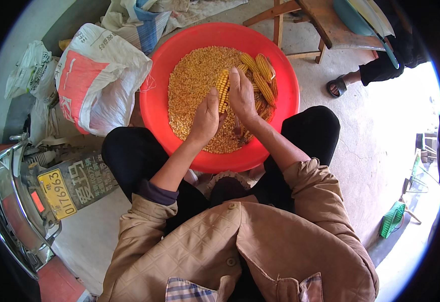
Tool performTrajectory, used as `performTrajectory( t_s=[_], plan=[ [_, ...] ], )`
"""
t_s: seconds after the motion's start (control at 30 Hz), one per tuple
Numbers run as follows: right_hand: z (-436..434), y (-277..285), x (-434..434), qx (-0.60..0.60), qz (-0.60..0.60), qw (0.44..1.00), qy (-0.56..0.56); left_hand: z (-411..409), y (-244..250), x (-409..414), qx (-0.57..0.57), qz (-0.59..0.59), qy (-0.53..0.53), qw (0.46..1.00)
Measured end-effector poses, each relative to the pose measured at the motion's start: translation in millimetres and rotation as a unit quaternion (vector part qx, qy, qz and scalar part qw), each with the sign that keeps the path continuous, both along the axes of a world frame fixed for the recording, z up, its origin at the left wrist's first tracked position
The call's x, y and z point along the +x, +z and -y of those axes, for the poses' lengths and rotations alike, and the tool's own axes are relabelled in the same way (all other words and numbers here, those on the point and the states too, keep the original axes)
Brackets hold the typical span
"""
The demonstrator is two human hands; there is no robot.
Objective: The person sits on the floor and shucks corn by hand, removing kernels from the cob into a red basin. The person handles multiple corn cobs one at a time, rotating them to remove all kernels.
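Note:
My left hand [205, 115] is wrapped around the lower part of a yellow ear of corn [223, 90], thumb along its side. Against the ear's right side presses my right hand [242, 92], its thumb pointing up near the top; its other fingers are mostly hidden. Both hands are above a large red plastic basin [286, 87] between my knees. Loose corn kernels [193, 83] cover much of the basin's inside. Several whole ears of corn [263, 85] are heaped at its right. Below my right hand, a reddish-brown object [237, 126] is partly hidden.
An opened woven plastic sack [103, 75] stands left of the basin. A vehicle's rear end [20, 200] with a plate and chrome rails is at the left. Upper right, a wooden table [329, 22] bears basins; beside it is another person's sandalled foot [337, 87]. A green basket [392, 219] lies right.

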State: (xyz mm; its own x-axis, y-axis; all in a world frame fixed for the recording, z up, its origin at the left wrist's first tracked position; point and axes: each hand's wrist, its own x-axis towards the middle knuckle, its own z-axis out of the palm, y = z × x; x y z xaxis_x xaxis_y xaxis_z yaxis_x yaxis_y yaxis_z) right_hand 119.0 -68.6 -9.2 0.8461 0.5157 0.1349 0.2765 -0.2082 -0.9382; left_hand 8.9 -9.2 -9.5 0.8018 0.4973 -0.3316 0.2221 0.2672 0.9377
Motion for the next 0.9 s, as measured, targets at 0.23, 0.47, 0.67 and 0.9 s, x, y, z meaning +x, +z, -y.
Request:
performTrajectory(
  t_s=[0.23,0.47,0.67,0.9],
  plan=[
    [-2,-7,-4,0.013,-0.046,0.998,-0.047,-1,12,-6,-0.098,0.025,-0.029,0.994],
    [0,6,-9,0.024,-0.044,0.999,0.014,-6,-24,2,0.113,0.010,0.029,0.993],
    [1,-1,-6,-0.028,-0.028,0.999,0.027,-2,16,-2,-0.128,0.000,-0.004,0.992],
    [-2,-8,-18,-0.041,0.010,0.998,0.043,0,6,3,-0.081,-0.003,0.042,0.996]
  ],
)
